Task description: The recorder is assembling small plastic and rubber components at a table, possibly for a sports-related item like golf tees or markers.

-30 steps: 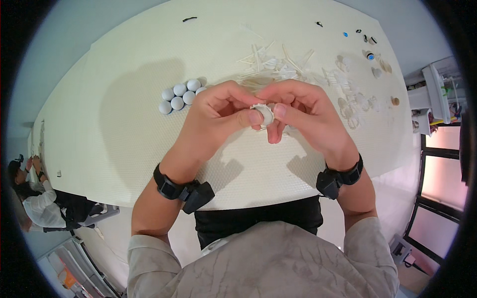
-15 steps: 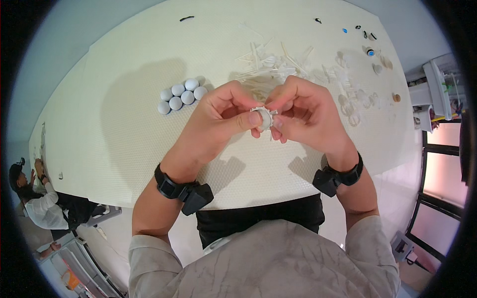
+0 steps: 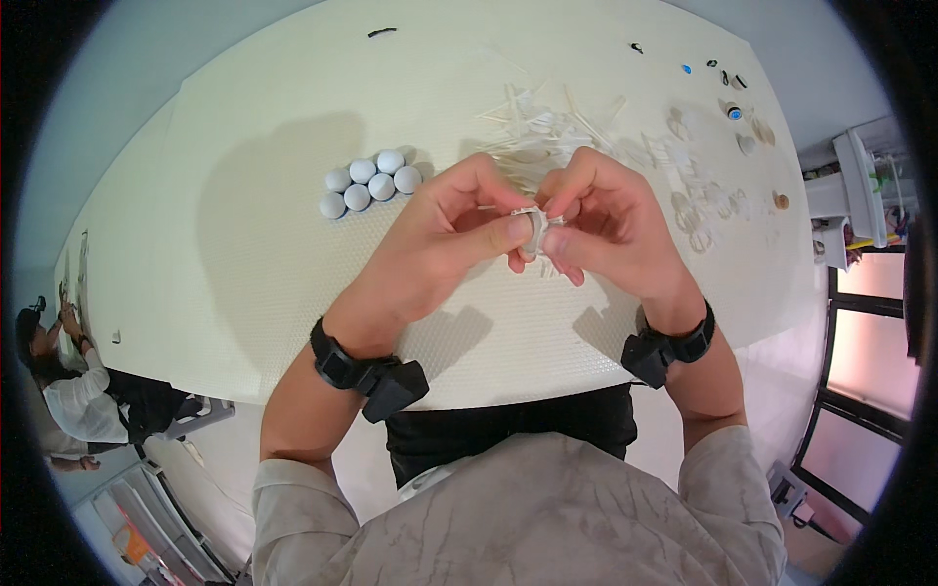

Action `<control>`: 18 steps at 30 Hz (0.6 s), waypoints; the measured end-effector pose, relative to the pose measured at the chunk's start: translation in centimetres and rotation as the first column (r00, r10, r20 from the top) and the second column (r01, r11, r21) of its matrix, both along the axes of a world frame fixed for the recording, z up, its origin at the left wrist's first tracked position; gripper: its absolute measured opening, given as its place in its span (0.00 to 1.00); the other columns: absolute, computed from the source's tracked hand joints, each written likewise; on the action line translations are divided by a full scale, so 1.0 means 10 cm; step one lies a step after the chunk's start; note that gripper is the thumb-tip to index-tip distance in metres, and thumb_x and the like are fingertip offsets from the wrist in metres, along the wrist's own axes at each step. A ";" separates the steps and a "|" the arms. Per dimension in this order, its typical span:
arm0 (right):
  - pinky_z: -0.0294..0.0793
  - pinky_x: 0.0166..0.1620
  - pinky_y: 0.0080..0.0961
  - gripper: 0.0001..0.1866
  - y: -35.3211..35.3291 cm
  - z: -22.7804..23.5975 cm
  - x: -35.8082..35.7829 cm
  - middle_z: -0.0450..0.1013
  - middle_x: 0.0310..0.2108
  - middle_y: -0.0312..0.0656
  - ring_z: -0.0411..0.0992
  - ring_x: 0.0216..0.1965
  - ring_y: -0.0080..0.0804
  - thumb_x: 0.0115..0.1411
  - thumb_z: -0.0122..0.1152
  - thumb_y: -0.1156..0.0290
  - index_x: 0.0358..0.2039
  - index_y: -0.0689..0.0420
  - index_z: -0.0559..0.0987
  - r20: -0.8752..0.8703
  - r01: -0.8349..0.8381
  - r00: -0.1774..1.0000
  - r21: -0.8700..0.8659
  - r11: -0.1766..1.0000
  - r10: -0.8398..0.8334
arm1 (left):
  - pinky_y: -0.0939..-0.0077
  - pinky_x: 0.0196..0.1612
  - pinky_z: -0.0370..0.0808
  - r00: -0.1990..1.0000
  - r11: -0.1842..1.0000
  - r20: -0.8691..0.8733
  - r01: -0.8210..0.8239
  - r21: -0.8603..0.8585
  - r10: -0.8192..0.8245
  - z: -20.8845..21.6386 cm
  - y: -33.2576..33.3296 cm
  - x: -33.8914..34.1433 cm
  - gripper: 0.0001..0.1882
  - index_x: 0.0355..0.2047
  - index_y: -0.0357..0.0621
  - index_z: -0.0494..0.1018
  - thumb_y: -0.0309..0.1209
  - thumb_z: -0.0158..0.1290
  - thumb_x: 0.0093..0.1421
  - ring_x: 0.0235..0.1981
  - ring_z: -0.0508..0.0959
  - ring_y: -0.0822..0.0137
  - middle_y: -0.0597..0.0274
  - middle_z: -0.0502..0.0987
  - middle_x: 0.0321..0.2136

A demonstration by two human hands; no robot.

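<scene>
A small whitish ring-like piece [image 3: 536, 230] is held up between the two hands, roughly midway between them and above the bench [image 3: 274, 283]. The left hand [image 3: 454, 230] pinches its left side, the thumb pressed across the near face and the index finger bent over toward the top edge. The right hand [image 3: 620, 234] grips its right side, with thumb and index finger close to the rim and the other fingers curled beneath. The hands are close together, fingertips nearly meeting around the piece, and both are clamped on it; much of it is covered by the fingers, so its full shape cannot be told. Just to the left of the left hand, seven white balls [image 3: 362, 171] stand in two close rows. Beyond the hands spreads a loose heap of pale, thin strips [image 3: 547, 127], and to the right of the right hand lie scattered clear pieces [image 3: 692, 210], with a small brown disc [image 3: 781, 201] farther right. A black strap [image 3: 337, 363] circles the left wrist and another black strap [image 3: 692, 342] the right one.
</scene>
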State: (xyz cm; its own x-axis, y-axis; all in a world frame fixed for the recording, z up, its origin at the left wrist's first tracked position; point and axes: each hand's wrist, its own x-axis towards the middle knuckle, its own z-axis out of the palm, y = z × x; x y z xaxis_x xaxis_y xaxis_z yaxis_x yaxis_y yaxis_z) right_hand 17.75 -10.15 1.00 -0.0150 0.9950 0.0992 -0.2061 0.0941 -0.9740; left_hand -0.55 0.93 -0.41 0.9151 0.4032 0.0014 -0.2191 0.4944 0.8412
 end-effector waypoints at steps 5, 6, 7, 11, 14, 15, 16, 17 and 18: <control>0.67 0.21 0.13 0.07 0.01 0.03 -0.03 0.76 0.27 0.39 0.70 0.21 0.15 0.62 0.64 0.78 0.35 0.59 0.72 -0.033 0.008 0.999 -0.016 1.000 -0.008 | 0.75 0.38 0.74 1.000 1.000 0.003 -0.002 -0.002 0.002 -0.01 -0.01 -0.01 0.06 0.37 0.41 0.70 0.27 0.56 0.66 0.33 0.77 0.71 0.62 0.77 0.33; 0.67 0.21 0.13 0.07 0.01 0.02 -0.03 0.76 0.27 0.39 0.70 0.21 0.16 0.62 0.63 0.77 0.35 0.59 0.72 -0.020 0.007 1.000 -0.015 1.000 -0.007 | 0.75 0.38 0.74 1.000 1.000 0.003 -0.006 -0.012 0.006 -0.02 -0.01 -0.01 0.06 0.38 0.41 0.70 0.27 0.56 0.66 0.33 0.77 0.71 0.62 0.77 0.33; 0.67 0.21 0.14 0.07 0.02 0.01 -0.03 0.76 0.27 0.39 0.70 0.21 0.16 0.62 0.63 0.77 0.35 0.59 0.72 -0.006 0.006 1.000 -0.014 1.000 -0.006 | 0.75 0.38 0.74 1.000 1.000 0.004 -0.010 -0.021 0.010 -0.02 -0.01 -0.01 0.06 0.38 0.41 0.70 0.26 0.56 0.66 0.33 0.76 0.71 0.62 0.77 0.33; 0.67 0.21 0.14 0.06 0.03 0.01 -0.02 0.75 0.26 0.38 0.70 0.22 0.17 0.63 0.62 0.77 0.35 0.59 0.72 -0.014 0.018 1.000 0.012 1.000 -0.018 | 0.75 0.38 0.75 1.000 1.000 0.000 -0.004 -0.015 0.004 0.01 -0.02 0.03 0.08 0.43 0.40 0.70 0.27 0.55 0.67 0.33 0.77 0.71 0.62 0.76 0.34; 0.69 0.22 0.16 0.05 0.06 0.01 -0.07 0.75 0.26 0.38 0.71 0.22 0.18 0.64 0.61 0.78 0.35 0.60 0.72 -0.023 0.144 0.989 -0.041 0.989 -0.145 | 0.74 0.38 0.78 0.970 0.972 -0.092 -0.219 0.081 0.226 0.10 -0.10 0.10 0.10 0.45 0.39 0.72 0.25 0.57 0.64 0.35 0.79 0.69 0.61 0.76 0.34; 0.70 0.23 0.17 0.05 0.08 -0.02 -0.09 0.75 0.26 0.38 0.72 0.23 0.19 0.64 0.60 0.79 0.35 0.60 0.72 -0.034 0.208 0.977 -0.022 0.978 -0.208 | 0.74 0.37 0.79 0.908 0.802 0.053 -0.393 0.450 0.415 0.04 -0.12 0.11 0.11 0.44 0.39 0.74 0.24 0.60 0.61 0.35 0.80 0.67 0.60 0.77 0.34; 0.70 0.24 0.17 0.05 0.09 -0.04 -0.11 0.75 0.26 0.39 0.72 0.23 0.19 0.64 0.60 0.79 0.36 0.61 0.72 -0.048 0.271 0.961 -0.005 0.962 -0.271 | 0.74 0.37 0.79 0.816 0.470 0.261 -0.524 0.710 0.515 0.00 -0.13 0.13 0.13 0.43 0.38 0.76 0.23 0.63 0.58 0.36 0.81 0.65 0.58 0.77 0.35; 0.70 0.24 0.17 0.05 0.09 -0.04 -0.12 0.75 0.26 0.39 0.72 0.23 0.19 0.64 0.60 0.79 0.36 0.61 0.72 -0.049 0.275 0.960 -0.003 0.962 -0.274 | 0.74 0.37 0.79 0.818 0.470 0.262 -0.522 0.711 0.512 0.02 -0.15 0.13 0.13 0.43 0.38 0.76 0.23 0.63 0.58 0.36 0.81 0.65 0.58 0.77 0.35; 0.70 0.25 0.17 0.05 0.08 -0.04 -0.14 0.76 0.26 0.39 0.72 0.24 0.19 0.64 0.60 0.79 0.36 0.61 0.72 -0.036 0.299 0.954 0.006 0.954 -0.298 | 0.75 0.37 0.80 0.806 0.398 0.239 -0.496 0.772 0.541 0.04 -0.17 0.13 0.13 0.40 0.39 0.78 0.22 0.65 0.54 0.35 0.81 0.65 0.57 0.79 0.35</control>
